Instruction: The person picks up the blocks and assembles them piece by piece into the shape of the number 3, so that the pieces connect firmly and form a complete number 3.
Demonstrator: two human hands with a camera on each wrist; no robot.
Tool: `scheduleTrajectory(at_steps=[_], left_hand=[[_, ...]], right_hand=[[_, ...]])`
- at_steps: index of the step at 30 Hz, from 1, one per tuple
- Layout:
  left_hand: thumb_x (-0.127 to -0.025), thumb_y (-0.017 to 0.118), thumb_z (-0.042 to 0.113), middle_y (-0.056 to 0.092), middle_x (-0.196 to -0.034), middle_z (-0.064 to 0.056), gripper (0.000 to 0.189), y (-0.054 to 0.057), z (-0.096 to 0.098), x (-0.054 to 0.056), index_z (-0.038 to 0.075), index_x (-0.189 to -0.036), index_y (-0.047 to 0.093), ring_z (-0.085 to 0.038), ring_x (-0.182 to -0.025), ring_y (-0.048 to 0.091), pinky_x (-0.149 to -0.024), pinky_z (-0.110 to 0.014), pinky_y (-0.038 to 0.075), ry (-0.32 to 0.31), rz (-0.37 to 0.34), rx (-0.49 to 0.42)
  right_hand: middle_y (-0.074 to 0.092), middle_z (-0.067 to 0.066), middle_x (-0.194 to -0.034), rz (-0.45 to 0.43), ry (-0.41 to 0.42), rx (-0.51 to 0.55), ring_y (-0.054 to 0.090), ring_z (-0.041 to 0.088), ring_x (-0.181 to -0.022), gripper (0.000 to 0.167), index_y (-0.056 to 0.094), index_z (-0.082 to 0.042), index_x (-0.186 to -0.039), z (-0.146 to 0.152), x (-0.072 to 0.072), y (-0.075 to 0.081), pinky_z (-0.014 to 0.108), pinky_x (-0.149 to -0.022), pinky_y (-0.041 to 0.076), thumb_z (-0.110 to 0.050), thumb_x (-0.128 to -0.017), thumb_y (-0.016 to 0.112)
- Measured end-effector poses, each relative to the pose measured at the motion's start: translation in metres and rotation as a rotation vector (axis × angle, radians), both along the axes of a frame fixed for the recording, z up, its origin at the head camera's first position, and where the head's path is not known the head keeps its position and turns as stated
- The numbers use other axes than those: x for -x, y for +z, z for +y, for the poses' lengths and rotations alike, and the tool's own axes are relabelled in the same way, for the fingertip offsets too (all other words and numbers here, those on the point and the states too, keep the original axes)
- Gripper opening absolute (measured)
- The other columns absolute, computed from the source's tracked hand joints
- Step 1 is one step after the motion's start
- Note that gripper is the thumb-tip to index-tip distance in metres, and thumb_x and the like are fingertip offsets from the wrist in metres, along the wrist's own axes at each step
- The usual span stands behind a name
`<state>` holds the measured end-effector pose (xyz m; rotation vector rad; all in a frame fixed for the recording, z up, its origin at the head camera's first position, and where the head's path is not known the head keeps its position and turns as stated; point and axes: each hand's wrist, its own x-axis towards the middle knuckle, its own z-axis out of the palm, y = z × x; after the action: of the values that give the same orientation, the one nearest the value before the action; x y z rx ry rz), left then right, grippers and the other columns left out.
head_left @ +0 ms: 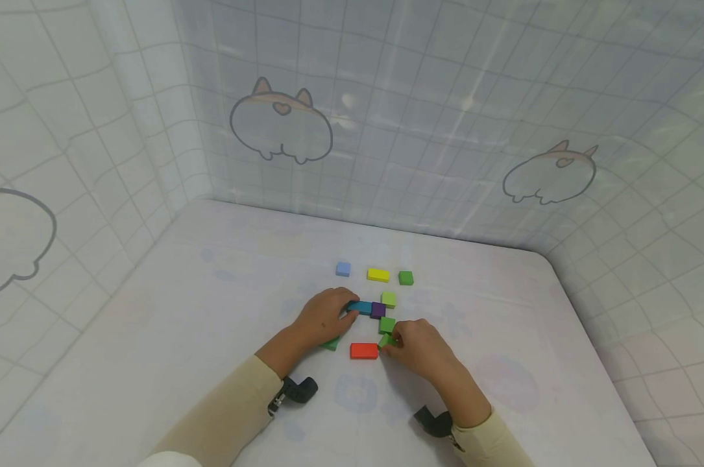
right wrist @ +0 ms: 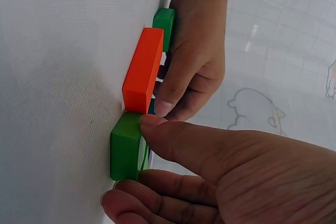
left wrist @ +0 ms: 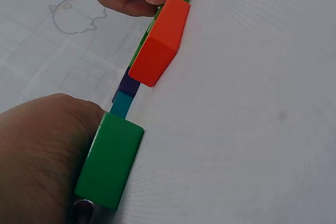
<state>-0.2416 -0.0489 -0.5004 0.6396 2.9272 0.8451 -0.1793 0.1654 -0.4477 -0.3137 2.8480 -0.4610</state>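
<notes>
My left hand [head_left: 326, 316] pinches the left end of a teal block [head_left: 362, 308] between thumb and fingers. Against the teal block's right end lies a purple block [head_left: 377, 311]. With thumb and fingers, my right hand [head_left: 422, 348] grips a small green block [right wrist: 125, 153], which sits turned at an angle in the head view. Just beyond it is another green block [head_left: 387, 325]; a red block [head_left: 364, 351] lies close on its left. A dark green block [left wrist: 110, 161] is partly covered by my left hand in the head view.
Farther back on the white table [head_left: 258, 259] a light blue block [head_left: 343, 269], a yellow block [head_left: 378, 275] and a green block [head_left: 406, 278] form a spaced row. A lime block [head_left: 388, 299] lies behind the purple one. Tiled-pattern curtains [head_left: 387, 162] enclose the table's back and sides.
</notes>
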Motion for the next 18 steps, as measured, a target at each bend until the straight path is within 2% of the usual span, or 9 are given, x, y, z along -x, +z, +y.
scheduleTrajectory(at_steps=[18], left_hand=[[-0.096, 0.064, 0.037, 0.066, -0.126, 0.003, 0.039, 0.0017, 0.0001, -0.0010, 0.017, -0.129, 0.065, -0.015, -0.116, 0.059, -0.100, -0.036, 0.051, 0.001, -0.006, 0.000]], right_hand=[[0.058, -0.004, -0.067, -0.014, -0.037, 0.001, 0.053, 0.014, -0.065, 0.028, 0.072, -0.009, -0.091, -0.0020, 0.0002, -0.0017, 0.023, -0.056, 0.047, -0.033, -0.081, 0.083]])
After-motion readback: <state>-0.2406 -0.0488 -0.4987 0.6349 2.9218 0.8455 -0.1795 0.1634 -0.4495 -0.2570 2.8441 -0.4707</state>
